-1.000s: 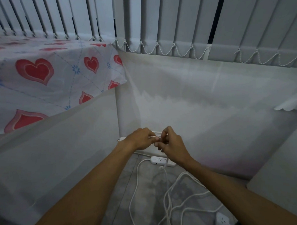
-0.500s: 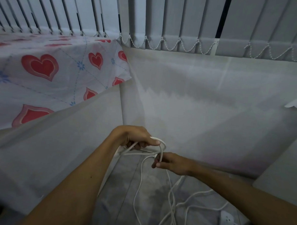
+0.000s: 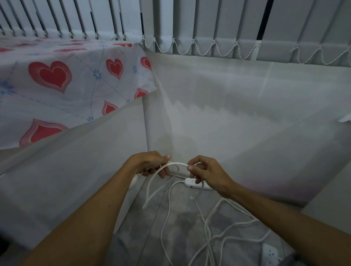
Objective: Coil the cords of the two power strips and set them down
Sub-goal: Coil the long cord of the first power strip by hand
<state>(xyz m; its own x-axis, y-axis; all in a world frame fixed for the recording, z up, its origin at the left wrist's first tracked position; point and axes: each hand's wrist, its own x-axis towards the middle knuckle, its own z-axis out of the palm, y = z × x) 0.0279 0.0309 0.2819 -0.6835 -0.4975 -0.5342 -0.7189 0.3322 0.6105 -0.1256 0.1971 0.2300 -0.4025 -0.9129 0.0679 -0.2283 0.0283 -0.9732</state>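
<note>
Both hands meet just below the middle of the frame, close together but not touching. The left hand (image 3: 149,165) has its fingers curled round gathered turns of the white cord (image 3: 177,164). A loop or two hangs from that fist and ends above the floor (image 3: 141,237). The right hand (image 3: 208,171) pinches the same cord between thumb and forefinger, and a short arc of cord bridges the gap between the hands.

Directly under the right hand, a white power strip (image 3: 195,183) lies on the floor, close to the foot of the pale wall (image 3: 250,119); the fingers hide part of it. From there the loose cord (image 3: 209,231) runs toward the bottom of the frame in crossing, tangled loops spread over the lower centre and lower right. A second power strip (image 3: 270,257) lies sockets-up near the lower right edge, partly cut off there.

The visible floor is a narrow wedge. A draped white cloth (image 3: 60,168) bounds it on the left, the wall on the right, and it pinches shut at the corner behind the hands. The barest patch lies at lower centre, between the left forearm and the nearest strand of cord.

A heart-print sheet (image 3: 53,78) fills the upper left, its edge hanging over the white cloth. Vertical blinds (image 3: 214,24) run across the top.
</note>
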